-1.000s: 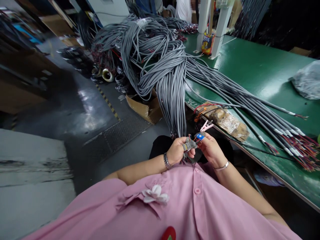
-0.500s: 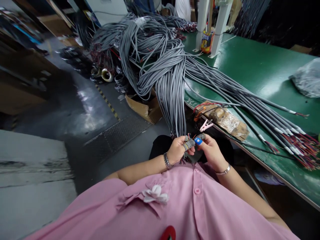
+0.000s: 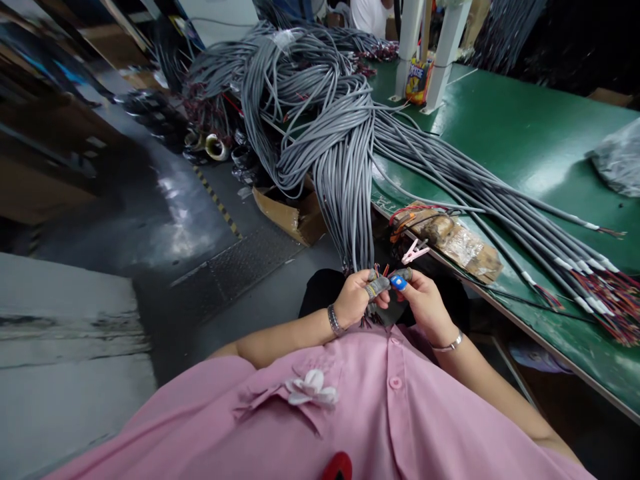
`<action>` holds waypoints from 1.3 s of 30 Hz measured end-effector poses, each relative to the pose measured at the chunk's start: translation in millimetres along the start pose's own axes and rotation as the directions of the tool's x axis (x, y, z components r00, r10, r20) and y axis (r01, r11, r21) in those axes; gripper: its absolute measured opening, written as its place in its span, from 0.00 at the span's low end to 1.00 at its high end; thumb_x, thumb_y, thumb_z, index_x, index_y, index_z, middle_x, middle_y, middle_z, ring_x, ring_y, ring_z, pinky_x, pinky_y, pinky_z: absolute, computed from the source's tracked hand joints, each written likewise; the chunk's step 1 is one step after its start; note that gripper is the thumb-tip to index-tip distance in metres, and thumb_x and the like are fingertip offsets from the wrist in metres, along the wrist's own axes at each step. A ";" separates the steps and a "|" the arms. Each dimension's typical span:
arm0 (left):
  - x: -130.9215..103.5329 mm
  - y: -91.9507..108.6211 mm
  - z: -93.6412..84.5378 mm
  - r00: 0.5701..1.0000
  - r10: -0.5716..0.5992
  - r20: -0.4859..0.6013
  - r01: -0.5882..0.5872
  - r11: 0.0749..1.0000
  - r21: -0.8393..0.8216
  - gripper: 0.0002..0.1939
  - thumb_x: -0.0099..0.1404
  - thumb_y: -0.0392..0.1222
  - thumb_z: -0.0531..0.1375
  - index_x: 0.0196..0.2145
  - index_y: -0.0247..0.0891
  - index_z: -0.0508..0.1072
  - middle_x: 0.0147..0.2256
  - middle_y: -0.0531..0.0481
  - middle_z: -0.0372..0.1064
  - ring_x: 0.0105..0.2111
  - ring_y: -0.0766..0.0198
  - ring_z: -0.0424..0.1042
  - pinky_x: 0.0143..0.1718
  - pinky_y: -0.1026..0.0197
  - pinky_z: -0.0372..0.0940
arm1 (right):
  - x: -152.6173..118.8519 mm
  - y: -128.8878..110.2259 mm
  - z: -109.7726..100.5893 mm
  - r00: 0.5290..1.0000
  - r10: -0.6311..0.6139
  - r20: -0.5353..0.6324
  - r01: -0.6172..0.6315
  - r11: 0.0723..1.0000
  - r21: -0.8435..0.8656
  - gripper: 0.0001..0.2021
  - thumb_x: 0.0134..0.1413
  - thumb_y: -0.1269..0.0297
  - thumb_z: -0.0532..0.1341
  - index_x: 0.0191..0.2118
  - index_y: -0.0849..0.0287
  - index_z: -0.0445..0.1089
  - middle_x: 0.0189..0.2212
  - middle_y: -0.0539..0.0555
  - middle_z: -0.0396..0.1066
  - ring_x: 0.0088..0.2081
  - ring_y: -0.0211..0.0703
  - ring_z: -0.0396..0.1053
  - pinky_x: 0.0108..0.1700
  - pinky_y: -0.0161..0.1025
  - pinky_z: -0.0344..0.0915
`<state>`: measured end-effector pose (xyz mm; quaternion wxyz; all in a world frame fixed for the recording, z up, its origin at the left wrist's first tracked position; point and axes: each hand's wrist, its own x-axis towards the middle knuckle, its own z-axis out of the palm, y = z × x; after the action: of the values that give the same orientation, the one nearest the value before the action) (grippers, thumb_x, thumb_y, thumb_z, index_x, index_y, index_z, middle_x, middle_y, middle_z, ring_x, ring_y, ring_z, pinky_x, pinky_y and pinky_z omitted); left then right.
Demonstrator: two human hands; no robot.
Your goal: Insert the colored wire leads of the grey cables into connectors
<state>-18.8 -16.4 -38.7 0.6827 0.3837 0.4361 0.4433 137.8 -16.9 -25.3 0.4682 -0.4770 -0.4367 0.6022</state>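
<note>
My left hand, with grey finger covers, is closed on thin coloured wire ends that poke up between my hands. Close beside it, my right hand is pinched, with blue wrapping on the thumb and a grey cover on a finger; its fingertips meet the wires. A thick bundle of grey cables hangs over the table edge down to my hands. More grey cables lie across the green table, their stripped ends fanned out at the right.
The green table carries a taped wooden block, a pink clip, a plastic bag and white posts with a snack packet. An open cardboard box stands below. A person in white is at the back.
Both hands stay together in nearly the same place. The coloured wire ends between them have shifted slightly and show more clearly. The whole view has moved a little.
</note>
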 end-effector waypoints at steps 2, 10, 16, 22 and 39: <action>0.2 0.1 0.4 1.000 0.004 0.002 -0.004 1.000 -0.007 0.18 0.54 0.52 0.67 0.27 0.33 0.70 0.21 0.50 0.72 0.17 0.67 0.70 0.20 0.66 0.65 | -0.7 -0.2 0.5 1.000 0.011 -0.013 -0.011 1.000 0.014 0.15 0.45 0.51 0.69 0.29 0.59 0.71 0.22 0.47 0.66 0.23 0.35 0.56 0.27 0.36 0.54; 0.4 -1.4 -2.3 0.999 0.010 -0.031 -0.010 1.000 -0.019 0.18 0.55 0.52 0.66 0.29 0.33 0.71 0.21 0.50 0.72 0.18 0.67 0.70 0.21 0.65 0.66 | -2.3 4.1 -2.7 0.999 0.015 -0.037 -0.015 1.000 0.016 0.16 0.44 0.52 0.70 0.26 0.58 0.69 0.20 0.46 0.63 0.23 0.35 0.56 0.28 0.35 0.55; -0.3 0.9 -1.8 1.000 0.012 -0.029 -0.013 0.999 -0.035 0.17 0.54 0.52 0.66 0.28 0.34 0.70 0.20 0.51 0.71 0.16 0.69 0.68 0.18 0.67 0.62 | -3.8 7.6 -7.4 0.998 0.047 0.039 -0.048 0.998 0.029 0.15 0.44 0.54 0.70 0.25 0.58 0.68 0.20 0.46 0.63 0.23 0.35 0.57 0.28 0.35 0.55; -1.9 5.3 -3.3 1.000 0.013 0.024 -0.012 0.999 -0.034 0.18 0.54 0.52 0.66 0.27 0.33 0.70 0.19 0.51 0.70 0.14 0.70 0.66 0.16 0.68 0.59 | 1.8 11.4 -17.7 0.996 0.087 -0.001 -0.086 0.979 0.187 0.16 0.50 0.48 0.65 0.28 0.58 0.69 0.23 0.48 0.66 0.23 0.35 0.59 0.29 0.35 0.60; -5.0 14.9 2.0 0.991 -0.014 0.131 -0.004 0.990 0.141 0.19 0.56 0.53 0.65 0.24 0.33 0.68 0.18 0.52 0.68 0.13 0.72 0.63 0.15 0.69 0.56 | -0.1 -1.4 -6.7 0.990 0.064 0.123 -0.087 0.977 0.195 0.10 0.46 0.58 0.71 0.32 0.57 0.74 0.27 0.48 0.69 0.26 0.34 0.61 0.30 0.34 0.59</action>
<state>-22.0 -16.8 -23.2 0.6822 0.4583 0.4215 0.3833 144.6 -16.3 -25.0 0.4643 -0.4081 -0.3819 0.6870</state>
